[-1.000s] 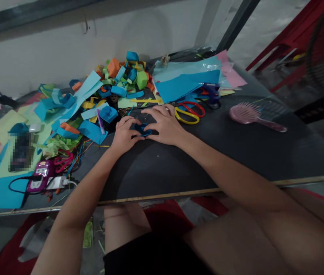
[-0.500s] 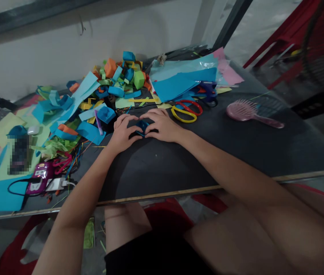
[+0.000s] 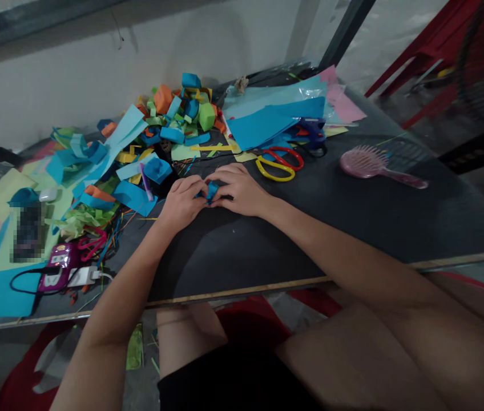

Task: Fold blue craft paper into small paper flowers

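Observation:
My left hand and my right hand meet on the dark tabletop, fingers curled and pinched together around a small folded blue paper piece. Only a sliver of the blue paper shows between the fingertips. Both forearms stretch back toward me across the table's near edge.
A heap of folded coloured paper shapes and scraps lies beyond my hands. Blue paper sheets, red and yellow scissors and a pink hairbrush sit to the right. A purple device with a cable lies at left.
My hands have drawn closer together and the fingers have curled tighter over the blue paper, which shows less than before. The view has shifted slightly.

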`<state>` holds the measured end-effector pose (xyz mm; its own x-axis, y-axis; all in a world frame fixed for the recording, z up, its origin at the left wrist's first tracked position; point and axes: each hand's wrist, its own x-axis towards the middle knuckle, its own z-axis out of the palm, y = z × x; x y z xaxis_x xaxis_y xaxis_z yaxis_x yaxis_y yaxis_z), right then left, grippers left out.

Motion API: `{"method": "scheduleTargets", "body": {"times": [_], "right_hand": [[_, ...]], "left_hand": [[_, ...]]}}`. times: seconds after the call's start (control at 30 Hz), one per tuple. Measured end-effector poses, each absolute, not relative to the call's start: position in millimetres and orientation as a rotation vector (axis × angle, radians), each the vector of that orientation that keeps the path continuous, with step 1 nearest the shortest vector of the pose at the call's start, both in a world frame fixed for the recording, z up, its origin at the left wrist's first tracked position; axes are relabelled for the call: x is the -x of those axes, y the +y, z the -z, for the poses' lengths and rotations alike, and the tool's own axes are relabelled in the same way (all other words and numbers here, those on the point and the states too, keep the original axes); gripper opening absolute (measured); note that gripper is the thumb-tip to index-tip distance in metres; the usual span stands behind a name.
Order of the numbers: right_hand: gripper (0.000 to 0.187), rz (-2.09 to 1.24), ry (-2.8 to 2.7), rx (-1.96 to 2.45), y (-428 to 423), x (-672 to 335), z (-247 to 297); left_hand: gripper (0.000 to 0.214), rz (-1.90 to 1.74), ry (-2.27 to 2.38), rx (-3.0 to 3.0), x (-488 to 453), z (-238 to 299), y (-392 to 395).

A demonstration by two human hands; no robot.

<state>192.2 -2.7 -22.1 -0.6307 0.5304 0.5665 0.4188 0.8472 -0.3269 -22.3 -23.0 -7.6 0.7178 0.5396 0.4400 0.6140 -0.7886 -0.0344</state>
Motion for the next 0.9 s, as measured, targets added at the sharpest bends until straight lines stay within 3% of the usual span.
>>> {"method": "scheduleTargets", "body": {"times": [0.33,0.6,0.9], "right_hand": [[0.014,-0.246,-2.27,0.677,1,-194,28],[0.014,-0.211,-2.264,0.689,-1,-191,24],[0.017,-0.144,-2.368,0.759,-9,-189,11]], "left_hand": [[0.022,0.458,-0.846,2.735,21,0,-26],[0.027,0.625,-0.879,2.603,19,4,-27],[0.029,0.565,-0.96,2.757,21,4,-26]]}}
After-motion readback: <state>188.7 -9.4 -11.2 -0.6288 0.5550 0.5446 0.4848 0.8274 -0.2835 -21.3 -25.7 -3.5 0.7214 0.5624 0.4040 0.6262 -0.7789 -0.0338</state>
